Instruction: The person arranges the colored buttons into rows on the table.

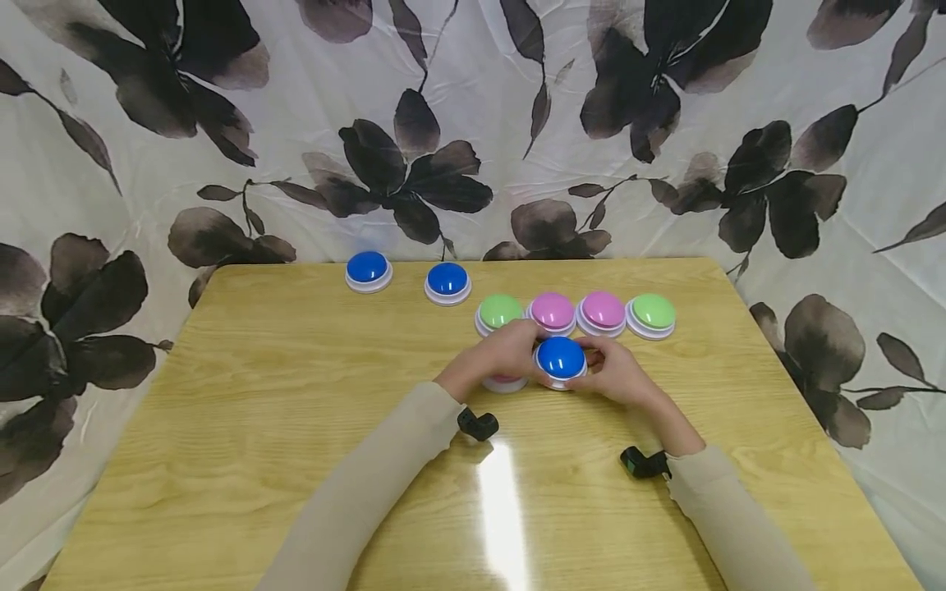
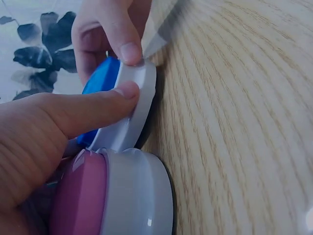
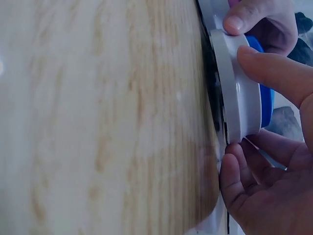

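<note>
Far and left on the wooden table, two blue push buttons are set. By the left hand, a pink button is partly covered and, just right, a third blue button is pinched between thumb and fingers, likewise gripped from the right by the right hand.

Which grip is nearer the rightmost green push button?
Right. The right grip is nearside and slightly left of the rightmost green push button; the left grip is farther left, past the blue push button.
</note>
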Motion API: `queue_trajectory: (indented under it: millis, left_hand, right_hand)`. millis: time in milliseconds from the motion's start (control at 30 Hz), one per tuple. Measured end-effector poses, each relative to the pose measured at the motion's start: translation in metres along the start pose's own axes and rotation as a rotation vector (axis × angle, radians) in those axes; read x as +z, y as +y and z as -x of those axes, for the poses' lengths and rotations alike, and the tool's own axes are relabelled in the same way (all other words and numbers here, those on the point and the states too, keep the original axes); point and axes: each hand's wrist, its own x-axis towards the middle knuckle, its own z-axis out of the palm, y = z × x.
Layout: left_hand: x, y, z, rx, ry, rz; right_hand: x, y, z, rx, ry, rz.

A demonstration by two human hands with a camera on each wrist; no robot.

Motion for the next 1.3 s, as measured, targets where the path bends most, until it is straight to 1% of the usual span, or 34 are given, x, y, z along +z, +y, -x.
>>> queue_trajectory:
  millis: [67, 200, 400, 567, 700, 833, 967, 1100, 1233, 1300]
  left_hand:
    - [0.001, 0.0, -0.001, -0.002, 0.005, -0.009]
    - [0.001, 0.001, -0.002, -0.012, 0.013, -0.01]
    - [0.008, -0.002, 0.005, -0.048, -0.002, 0.003]
    - [0.008, 0.0, 0.005, -0.041, 0.019, -0.004]
    - [0.007, 0.002, 0.003, -0.05, 0.017, -0.012]
    - [0.005, 0.002, 0.003, -0.063, 0.013, -0.018]
    - [0.006, 0.002, 0.005, -0.057, 0.019, -0.021]
    - [0.007, 0.001, 0.008, -0.054, 0.009, -0.031]
    - [0.007, 0.001, 0.007, -0.036, 0.018, -0.04]
    - [0.006, 0.0, 0.007, -0.032, 0.026, -0.044]
  right_hand:
    - [0.001, 0.0, 0.0, 0.015, 0.006, -0.005]
    - [0.0, 0.001, -0.001, 0.017, 0.013, -0.001]
    - [0.009, 0.009, 0.0, -0.005, -0.011, 0.03]
    - [0.007, 0.003, 0.0, 0.014, -0.022, 0.046]
    - [0.004, -0.001, -0.001, 0.037, -0.038, 0.057]
    - [0.002, -0.003, -0.001, 0.013, -0.05, 0.072]
    - [0.003, -0.004, 0.0, -0.026, -0.064, 0.076]
    - [0.003, -0.007, 0.002, -0.027, -0.09, 0.076]
    - [0.001, -0.009, 0.003, -0.032, -0.099, 0.072]
    - [0.001, -0.009, 0.002, -0.019, -0.096, 0.062]
